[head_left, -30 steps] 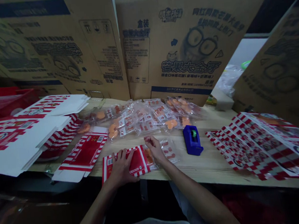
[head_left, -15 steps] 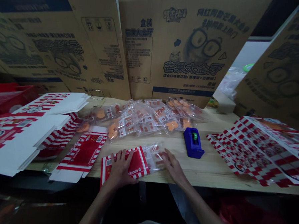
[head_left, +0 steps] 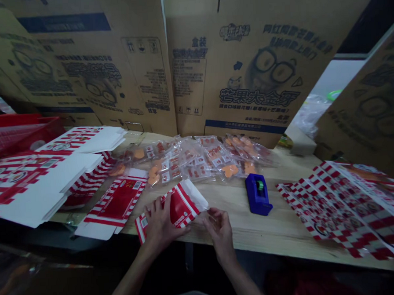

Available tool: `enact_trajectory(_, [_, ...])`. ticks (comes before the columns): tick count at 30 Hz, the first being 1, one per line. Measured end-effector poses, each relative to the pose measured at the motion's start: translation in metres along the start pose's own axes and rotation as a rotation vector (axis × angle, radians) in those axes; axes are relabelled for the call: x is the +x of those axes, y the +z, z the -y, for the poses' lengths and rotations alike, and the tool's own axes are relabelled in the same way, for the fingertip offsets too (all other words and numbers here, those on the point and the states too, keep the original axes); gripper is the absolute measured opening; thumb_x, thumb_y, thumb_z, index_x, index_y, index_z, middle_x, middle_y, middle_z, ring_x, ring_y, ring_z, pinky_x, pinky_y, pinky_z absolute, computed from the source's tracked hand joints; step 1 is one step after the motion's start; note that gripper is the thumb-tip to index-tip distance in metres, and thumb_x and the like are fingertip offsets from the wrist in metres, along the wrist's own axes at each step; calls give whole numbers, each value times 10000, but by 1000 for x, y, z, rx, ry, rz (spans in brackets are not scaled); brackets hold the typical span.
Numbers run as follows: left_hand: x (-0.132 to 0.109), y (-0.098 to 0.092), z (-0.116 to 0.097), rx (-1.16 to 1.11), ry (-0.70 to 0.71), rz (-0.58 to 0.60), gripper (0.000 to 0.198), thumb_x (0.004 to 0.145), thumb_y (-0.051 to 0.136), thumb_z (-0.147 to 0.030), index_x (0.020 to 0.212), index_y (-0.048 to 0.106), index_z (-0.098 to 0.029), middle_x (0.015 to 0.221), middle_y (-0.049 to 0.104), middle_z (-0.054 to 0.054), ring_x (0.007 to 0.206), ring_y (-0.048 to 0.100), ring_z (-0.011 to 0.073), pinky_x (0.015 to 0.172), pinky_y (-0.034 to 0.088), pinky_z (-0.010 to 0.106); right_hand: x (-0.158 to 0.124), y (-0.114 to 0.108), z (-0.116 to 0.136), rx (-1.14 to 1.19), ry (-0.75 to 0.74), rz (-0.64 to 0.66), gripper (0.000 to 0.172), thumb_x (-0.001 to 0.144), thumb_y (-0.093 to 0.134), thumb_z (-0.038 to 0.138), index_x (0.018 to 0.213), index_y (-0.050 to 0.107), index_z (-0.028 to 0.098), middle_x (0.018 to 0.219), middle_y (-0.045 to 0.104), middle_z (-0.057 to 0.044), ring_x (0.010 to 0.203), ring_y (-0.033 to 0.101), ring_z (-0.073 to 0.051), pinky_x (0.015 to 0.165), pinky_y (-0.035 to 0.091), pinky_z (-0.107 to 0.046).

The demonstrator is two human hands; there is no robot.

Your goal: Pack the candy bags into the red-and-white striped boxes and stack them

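My left hand [head_left: 163,224] grips a small red-and-white striped carton [head_left: 182,205], fingers across its top face and thumb along the near edge. The carton lies tilted at the table's front edge, its white end flap [head_left: 197,197] sticking out to the upper right. At that open end my right hand [head_left: 219,227] has its fingers curled in a pinch by the flap's near corner; exactly what lies between the fingertips is hidden. No clear bag shows outside the carton. Another flattened striped carton [head_left: 120,200] lies to the left.
Clear bags of orange and red sweets [head_left: 197,158] are heaped behind my hands. A blue tape dispenser [head_left: 258,195] stands to the right. Flat carton stacks [head_left: 69,172] lie left, striped printed sheets [head_left: 348,210] right. A red basket [head_left: 47,129] and large cardboard boxes [head_left: 251,43] stand behind.
The clear bag that stuck out of the carton's right end is out of sight, and the white flap now shows there. The carton's right end has turned upward; my right hand has curled.
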State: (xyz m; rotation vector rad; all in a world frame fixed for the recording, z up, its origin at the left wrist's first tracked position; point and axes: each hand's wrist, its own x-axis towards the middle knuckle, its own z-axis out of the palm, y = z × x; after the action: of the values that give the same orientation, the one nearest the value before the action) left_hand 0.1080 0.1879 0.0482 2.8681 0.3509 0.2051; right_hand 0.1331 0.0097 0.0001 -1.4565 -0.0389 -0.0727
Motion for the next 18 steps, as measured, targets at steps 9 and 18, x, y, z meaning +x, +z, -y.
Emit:
enact_trajectory(9, [-25, 11, -7, -900, -24, 43, 815, 798, 616, -438, 1472, 243, -172, 1303, 524, 154, 1180, 532, 295, 996, 441, 453, 16, -29, 33, 277, 243, 236, 402, 731, 755, 336, 943, 425, 253, 915, 701, -20, 732, 673, -187, 662, 532, -308])
enact_trajectory(18, [-42, 27, -6, -1521, -107, 296, 742, 765, 708, -360, 1406, 358, -231, 1260, 593, 108, 1091, 598, 263, 877, 528, 365, 1, -47, 10, -69, 105, 220, 412, 826, 628, 409, 1192, 599, 222, 1264, 624, -90, 1159, 578, -257, 995, 451, -410])
